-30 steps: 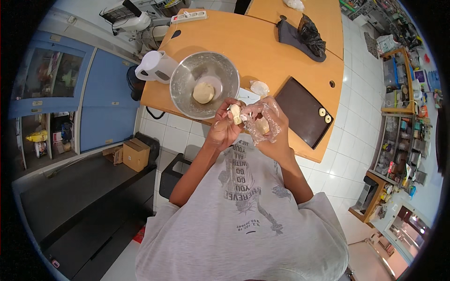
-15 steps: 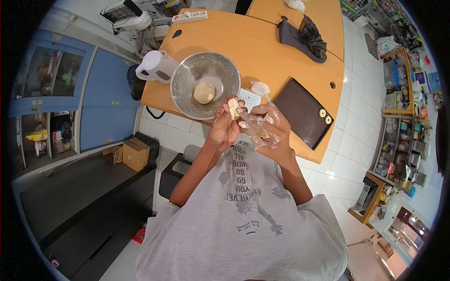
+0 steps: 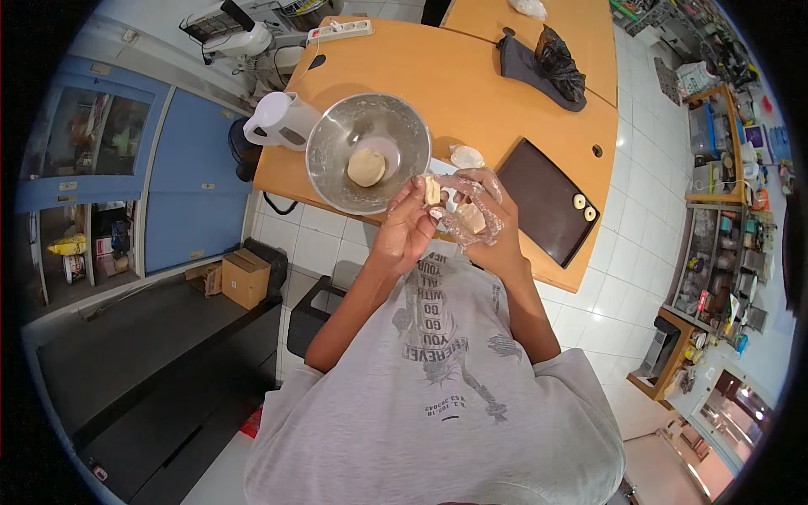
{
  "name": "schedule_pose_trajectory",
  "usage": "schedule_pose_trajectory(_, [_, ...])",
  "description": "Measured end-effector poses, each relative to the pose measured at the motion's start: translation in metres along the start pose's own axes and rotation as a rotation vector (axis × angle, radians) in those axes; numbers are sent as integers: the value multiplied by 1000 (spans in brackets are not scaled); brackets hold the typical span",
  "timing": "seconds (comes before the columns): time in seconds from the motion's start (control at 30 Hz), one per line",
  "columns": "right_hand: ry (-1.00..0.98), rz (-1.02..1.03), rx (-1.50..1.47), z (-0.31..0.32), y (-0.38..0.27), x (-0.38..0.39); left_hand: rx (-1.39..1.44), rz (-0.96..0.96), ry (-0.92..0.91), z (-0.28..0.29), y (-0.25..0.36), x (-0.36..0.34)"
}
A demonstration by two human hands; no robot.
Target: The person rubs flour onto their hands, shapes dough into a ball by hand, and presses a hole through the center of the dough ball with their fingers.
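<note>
Above the table's front edge, my left hand (image 3: pixel 402 229) pinches a small pale piece of dough (image 3: pixel 433 191) between its fingertips. My right hand (image 3: pixel 498 220), coated with flour and bits of dough, reaches its fingers toward the same piece. A second pale lump, apparently dough (image 3: pixel 472 220), sits in the right hand's curled fingers. Just left of the hands, a steel mixing bowl (image 3: pixel 326 181) holds a round ball of dough (image 3: pixel 367 167). On the right, two small dough rings (image 3: pixel 579 201) lie by the edge of a dark baking tray (image 3: pixel 543 189).
A white electric kettle (image 3: pixel 283 119) stands left of the bowl. Behind the hands are a small bag of white powder (image 3: pixel 466 156) and a white flat object, partly covered. A dark cloth item (image 3: pixel 526 67) with a black plastic bag (image 3: pixel 560 67) lies farther back on the wooden table (image 3: pixel 438 76).
The dough piece has been turned and shifted slightly right. My right hand has rolled so that the lump in its fingers shows more. Bowl and tray are unmoved.
</note>
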State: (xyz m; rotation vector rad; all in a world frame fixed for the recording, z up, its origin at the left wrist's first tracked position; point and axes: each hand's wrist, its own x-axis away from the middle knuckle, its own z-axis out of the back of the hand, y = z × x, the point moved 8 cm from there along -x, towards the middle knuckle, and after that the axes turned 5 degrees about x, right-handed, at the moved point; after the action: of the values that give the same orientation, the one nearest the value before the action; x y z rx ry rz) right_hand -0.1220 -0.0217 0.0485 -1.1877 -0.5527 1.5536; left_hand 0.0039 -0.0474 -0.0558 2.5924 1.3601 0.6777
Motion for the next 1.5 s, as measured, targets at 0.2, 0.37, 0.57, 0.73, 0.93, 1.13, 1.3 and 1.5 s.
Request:
schedule_pose_trajectory(0.2, [-45, 31, 52, 6, 9, -2, -106, -8, 20, -2, 4, 5])
schedule_pose_trajectory(0.37, [-115, 53, 6, 8, 7, -1, -163, 63, -54, -13, 7, 7])
schedule_pose_trajectory(0.57, [-87, 90, 40, 15, 0, -3, -171, 51, 0, -10, 7, 6])
schedule_pose_trajectory(0.73, [-31, 128, 86, 18, -3, -1, -79, 37, -25, -11, 4, 7])
schedule_pose_trajectory(0.93, [26, 180, 125, 18, 1, 8, -67, 20, 2, -7, 1, 4])
schedule_pose_trajectory(1.13, [24, 163, 129, 17, 1, 7, -106, 14, 11, -8, -1, 5])
schedule_pose_trajectory(1.3, [27, 165, 141, 16, 5, 8, -98, 38, 23, -8, -3, 5])
schedule_pose_trajectory(1.5, [-23, 93, 85, 13, 10, 7, -106, 12, 29, -4, -2, 4])
